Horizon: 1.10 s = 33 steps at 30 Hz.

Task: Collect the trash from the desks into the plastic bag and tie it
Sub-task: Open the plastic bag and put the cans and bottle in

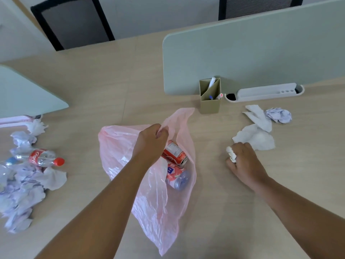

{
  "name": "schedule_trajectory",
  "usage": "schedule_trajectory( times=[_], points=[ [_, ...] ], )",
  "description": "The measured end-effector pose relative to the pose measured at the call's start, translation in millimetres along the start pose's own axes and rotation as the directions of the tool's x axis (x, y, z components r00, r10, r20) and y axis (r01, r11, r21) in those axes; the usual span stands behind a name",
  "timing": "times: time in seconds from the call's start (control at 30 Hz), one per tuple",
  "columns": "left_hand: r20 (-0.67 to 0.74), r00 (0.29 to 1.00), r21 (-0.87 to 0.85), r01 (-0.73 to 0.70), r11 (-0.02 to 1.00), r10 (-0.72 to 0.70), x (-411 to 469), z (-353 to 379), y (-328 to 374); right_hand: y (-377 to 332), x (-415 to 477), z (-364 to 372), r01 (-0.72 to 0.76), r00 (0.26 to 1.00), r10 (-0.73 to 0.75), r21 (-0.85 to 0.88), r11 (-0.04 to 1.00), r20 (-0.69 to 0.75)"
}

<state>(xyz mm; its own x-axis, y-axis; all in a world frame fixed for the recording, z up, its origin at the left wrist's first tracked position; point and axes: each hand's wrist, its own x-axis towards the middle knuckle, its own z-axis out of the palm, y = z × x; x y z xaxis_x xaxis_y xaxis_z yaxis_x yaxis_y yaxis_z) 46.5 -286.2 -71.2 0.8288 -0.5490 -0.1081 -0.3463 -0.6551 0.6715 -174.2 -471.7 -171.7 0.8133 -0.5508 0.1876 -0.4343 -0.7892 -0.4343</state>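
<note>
One-handed, pinches the plastic bag by its rim with the left hand, middle of the desk. Lies lengthwise from near edge to far edge, mouth farthest. Grips a tissue in the right hand, beside it.

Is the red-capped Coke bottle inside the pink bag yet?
No, the Coke bottle lies on the desk left of the pink bag, among crumpled paper.

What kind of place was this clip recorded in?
Most likely a shared office: a long wooden desk split by a grey-green divider screen, a pen holder with markers standing against the screen, and office chairs on the far side.
</note>
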Motion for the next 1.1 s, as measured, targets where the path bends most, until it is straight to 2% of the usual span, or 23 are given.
schedule_trajectory(
  times=[0.1, 0.2, 0.3, 0.37, 0.4, 0.5, 0.53, 0.63, 0.7, 0.77, 0.83, 0.9, 0.97, 1.03, 1.1],
  points=[
    [-0.023, 1.0, 0.005, -0.011, 1.0, 0.011, -7.2, -12.4, 4.3, -56.7, -1.5, -4.9, 0.238, 0.971, -0.238, 0.136, 0.962, -0.018],
    [-0.043, 0.997, 0.006, -0.068, 0.998, 0.068, -16.5, -32.0, 6.1, -114.6, 0.1, -5.9, 0.448, 0.892, -0.452, 0.185, 0.875, -0.021],
    [-0.085, 0.991, 0.02, -0.106, 0.994, 0.107, -26.2, -53.3, 4.8, -168.1, 6.7, 0.7, 0.586, 0.803, -0.594, 0.221, 0.779, -0.035],
    [-0.119, 0.986, 0.054, -0.11, 0.992, 0.116, -32.8, -66.4, 3.4, -195.3, 13.0, 8.0, 0.641, 0.761, -0.649, 0.188, 0.744, -0.028],
    [-0.138, 0.983, 0.07, -0.111, 0.991, 0.12, -36.1, -72.2, 2.2, -204.9, 15.7, 12.7, 0.634, 0.761, -0.647, 0.166, 0.756, 0.04],
    [-0.177, 0.979, 0.079, -0.086, 0.993, 0.098, -43.3, -86.3, -3.5, -214.8, 18.6, 27.3, 0.591, 0.734, -0.566, 0.057, 0.805, 0.375],
    [-0.185, 0.979, 0.082, -0.07, 0.994, 0.084, -44.1, -89.4, -5.6, -213.6, 18.5, 30.7, 0.61, 0.716, -0.572, 0.04, 0.791, 0.4],
    [-0.202, 0.977, 0.081, -0.047, 0.996, 0.063, -42.9, -92.3, -10.4, -198.5, 18.8, 28.0, 0.679, 0.684, -0.651, 0.039, 0.733, 0.329],
    [-0.19, 0.98, 0.055, -0.056, 0.997, 0.066, -39.4, -87.7, -10.3, -173.7, 16.4, 19.6, 0.657, 0.718, -0.644, 0.05, 0.752, 0.262],
    [-0.163, 0.984, 0.035, -0.068, 0.997, 0.073, -34.9, -77.4, -7.6, -140.1, 7.9, 10.6, 0.567, 0.814, -0.568, 0.045, 0.822, 0.118],
    [-0.127, 0.988, 0.019, -0.081, 0.997, 0.083, -29.7, -63.2, -3.2, -101.4, -6.9, 4.3, 0.428, 0.904, -0.428, -0.012, 0.904, 0.0],
    [-0.084, 0.991, 0.019, -0.099, 0.995, 0.1, -24.8, -47.6, 1.7, -63.4, -26.6, 2.5, 0.285, 0.958, -0.282, -0.086, 0.955, 0.051],
    [-0.046, 0.992, 0.027, -0.118, 0.993, 0.12, -20.8, -33.8, 6.0, -35.3, -49.6, 5.9, 0.205, 0.971, -0.179, -0.157, 0.966, 0.161],
    [-0.016, 0.992, 0.033, -0.124, 0.992, 0.125, -17.7, -23.9, 8.9, -24.7, -68.2, 10.8, 0.205, 0.966, -0.16, -0.22, 0.954, 0.204],
    [0.001, 0.993, 0.038, -0.121, 0.992, 0.121, -14.7, -19.2, 10.4, -30.5, -74.9, 12.8, 0.211, 0.969, -0.175, -0.22, 0.952, 0.175]
  ],
)
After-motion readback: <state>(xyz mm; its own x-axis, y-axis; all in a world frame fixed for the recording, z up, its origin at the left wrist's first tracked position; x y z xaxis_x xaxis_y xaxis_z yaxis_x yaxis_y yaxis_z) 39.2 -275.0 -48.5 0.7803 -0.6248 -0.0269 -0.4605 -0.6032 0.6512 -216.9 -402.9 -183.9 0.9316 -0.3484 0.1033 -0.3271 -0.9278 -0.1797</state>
